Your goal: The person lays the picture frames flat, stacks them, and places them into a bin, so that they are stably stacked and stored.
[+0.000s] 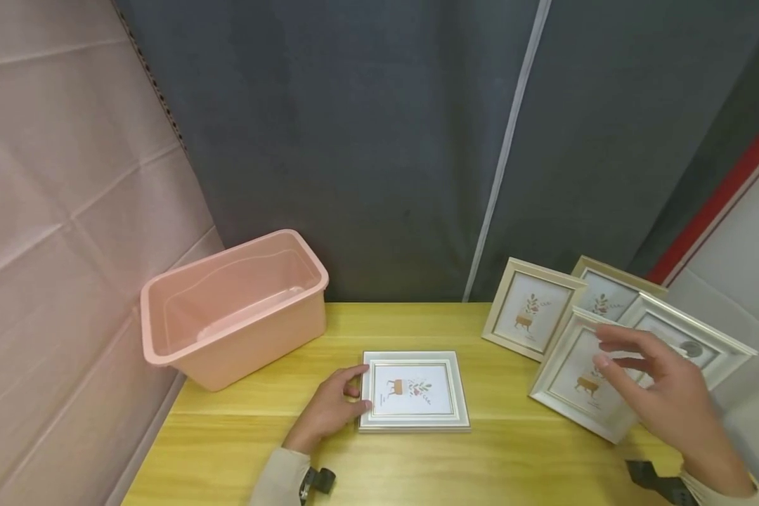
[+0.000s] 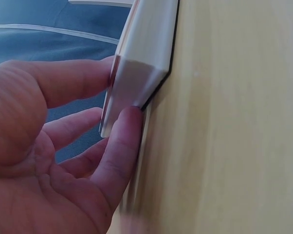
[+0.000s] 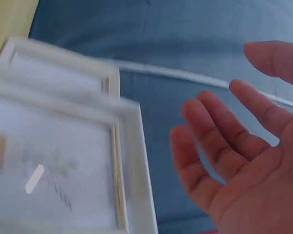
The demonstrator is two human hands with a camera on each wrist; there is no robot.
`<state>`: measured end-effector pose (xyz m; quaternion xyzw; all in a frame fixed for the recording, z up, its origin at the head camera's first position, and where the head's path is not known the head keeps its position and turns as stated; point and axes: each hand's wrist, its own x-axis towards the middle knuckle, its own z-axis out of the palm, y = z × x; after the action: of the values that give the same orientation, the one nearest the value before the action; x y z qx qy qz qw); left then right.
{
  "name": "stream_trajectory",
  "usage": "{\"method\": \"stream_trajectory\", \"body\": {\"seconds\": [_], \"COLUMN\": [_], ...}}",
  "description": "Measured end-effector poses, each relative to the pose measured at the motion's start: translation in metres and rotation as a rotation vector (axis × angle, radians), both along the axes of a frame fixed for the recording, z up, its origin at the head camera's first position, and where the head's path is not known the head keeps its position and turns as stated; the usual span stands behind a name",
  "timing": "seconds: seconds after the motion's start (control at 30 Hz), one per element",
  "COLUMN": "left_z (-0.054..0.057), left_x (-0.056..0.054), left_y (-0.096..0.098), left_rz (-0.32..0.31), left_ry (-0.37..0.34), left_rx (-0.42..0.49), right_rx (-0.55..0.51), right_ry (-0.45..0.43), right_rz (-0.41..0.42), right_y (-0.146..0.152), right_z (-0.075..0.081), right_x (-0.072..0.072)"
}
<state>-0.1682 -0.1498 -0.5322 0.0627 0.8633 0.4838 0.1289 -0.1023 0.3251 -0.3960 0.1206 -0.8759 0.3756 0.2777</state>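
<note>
White-and-gold picture frame [image 1: 414, 390] lay flat, left hand [image 1: 329, 411] gripping its edge; right hand [image 1: 664, 397] hovered open-fingered near four standing frames [image 1: 578, 376] (pink plastic bin [image 1: 234, 309] apparently empty).

The right hand [image 3: 244, 161] is seen palm up with its fingers [image 3: 210, 131] spread and relaxed; nothing is held. Just to its left a blurred white picture frame [image 3: 132, 161] is shown, a second frame [image 3: 64, 68] behind it. Grey fabric [image 3: 185, 34] is spread beyond the fingertips.
</note>
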Motion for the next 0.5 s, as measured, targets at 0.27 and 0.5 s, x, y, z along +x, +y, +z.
{"method": "stream_trajectory", "body": {"seconds": [0.27, 0.5], "left_z": [0.002, 0.001], "left_x": [-0.001, 0.000], "left_y": [0.000, -0.001], "left_rz": [0.001, -0.003], "left_ry": [-0.013, -0.006], "left_rx": [-0.001, 0.003], "right_rx": [0.093, 0.141], "right_ry": [-0.027, -0.089], "right_rz": [-0.216, -0.302], "right_y": [0.033, 0.055], "right_z": [-0.002, -0.008], "right_x": [0.008, 0.010]}}
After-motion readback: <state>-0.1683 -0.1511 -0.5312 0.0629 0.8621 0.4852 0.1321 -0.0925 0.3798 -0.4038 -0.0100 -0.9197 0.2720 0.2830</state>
